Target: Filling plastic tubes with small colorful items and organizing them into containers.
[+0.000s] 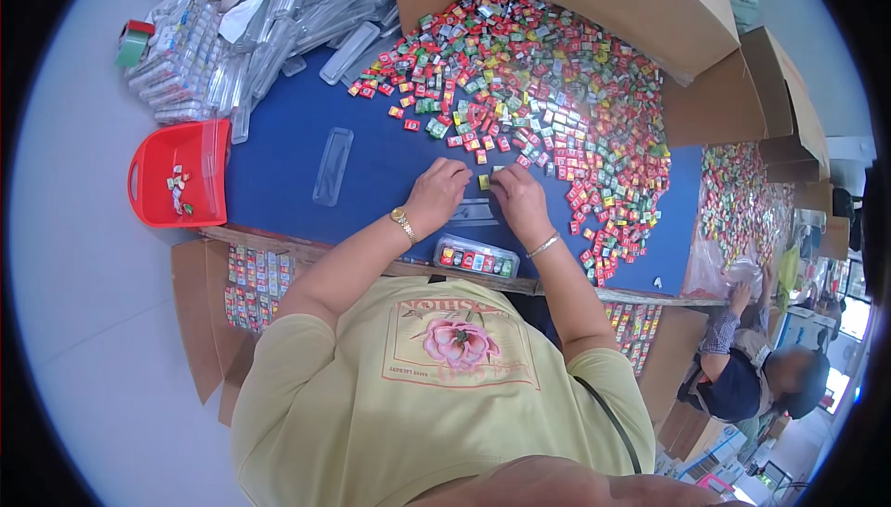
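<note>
My left hand (pixel 440 193) hovers over the blue tabletop (pixel 285 166), fingers curled together; whether they pinch anything is hidden. Across from it, my right hand (pixel 521 202) has its fingertips beside a small yellow box (pixel 484 182), and I cannot tell if it grips one. Between my wrists lies a clear plastic tray (pixel 473 213), partly covered by the left hand. Nearer my body, at the table edge, another clear tray (pixel 477 256) holds a row of small red, yellow, white and green boxes. Past my fingertips spreads a large heap of similar little boxes (pixel 501 75).
A clear tray (pixel 333 167) lies to the left. Stacked clear trays (pixel 299 12) fill the back left, above a red bin (pixel 177 173) holding scraps. Cardboard boxes (pixel 612 5) border the heap. Open cartons (pixel 198 312) stand below the table. A co-worker (pixel 738 375) sits at right.
</note>
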A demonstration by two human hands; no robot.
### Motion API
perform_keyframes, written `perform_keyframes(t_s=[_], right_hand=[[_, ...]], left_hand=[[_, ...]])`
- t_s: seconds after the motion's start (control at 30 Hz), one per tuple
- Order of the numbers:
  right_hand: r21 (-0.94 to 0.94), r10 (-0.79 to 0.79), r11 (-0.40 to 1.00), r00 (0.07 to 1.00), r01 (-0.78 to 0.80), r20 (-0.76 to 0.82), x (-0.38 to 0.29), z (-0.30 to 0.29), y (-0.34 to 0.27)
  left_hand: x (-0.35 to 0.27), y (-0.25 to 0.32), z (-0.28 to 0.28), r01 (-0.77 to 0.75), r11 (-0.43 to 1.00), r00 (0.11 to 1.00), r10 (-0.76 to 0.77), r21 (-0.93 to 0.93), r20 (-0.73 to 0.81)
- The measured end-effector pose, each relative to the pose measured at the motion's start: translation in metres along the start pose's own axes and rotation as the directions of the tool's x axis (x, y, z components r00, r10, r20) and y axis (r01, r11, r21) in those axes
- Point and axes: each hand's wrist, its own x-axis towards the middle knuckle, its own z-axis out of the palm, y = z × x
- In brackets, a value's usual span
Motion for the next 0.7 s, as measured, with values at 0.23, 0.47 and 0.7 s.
perform_keyframes(t_s=[0.23,0.47,0.7], right_hand=[[-0.059,-0.075,0.996,0.996,0.072,-0.056,0.011,-0.009,0.009],[0.058,0.184,0.981,0.983,-0.185,0.023,0.008,-0.002,0.001],[-0.103,0.091,0.988,0.966,-0.119,-0.242,0.014,-0.017,0.025]], left_hand=[[0.006,0.016,0.004,0.063,0.998,0.998,-0.062,-0.023,0.021],[0.005,0.023,0.006,0.089,0.996,0.995,-0.088,-0.029,0.044],[0.022,0.019,-0.023,0.128,0.991,0.989,-0.126,0.029,-0.079]])
